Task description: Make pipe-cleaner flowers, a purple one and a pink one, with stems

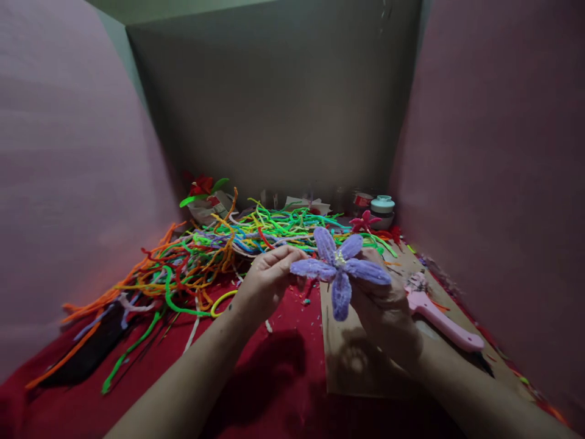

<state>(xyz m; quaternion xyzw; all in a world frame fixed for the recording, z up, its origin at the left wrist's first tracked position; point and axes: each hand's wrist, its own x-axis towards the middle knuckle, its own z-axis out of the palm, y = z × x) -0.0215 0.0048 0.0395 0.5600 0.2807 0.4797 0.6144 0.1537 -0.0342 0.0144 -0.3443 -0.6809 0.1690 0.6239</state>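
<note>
Purple flower (340,268) is held above the cardboard (347,366), near the middle of the view, face toward the camera. It has five petals: two up, one down, one to each side. Its longest span, side petal to side petal, runs nearly level. Right hand (386,308) sits behind the flower, fingers closed on its back; any stem is hidden. Left hand (265,280) has its fingertips bunched together on the left petal's end. One pile (219,250) of pipe cleaners lies beyond the hands. One pink tool (441,322) lies right of the right hand, and one jar (382,210) stands at the back.
</note>
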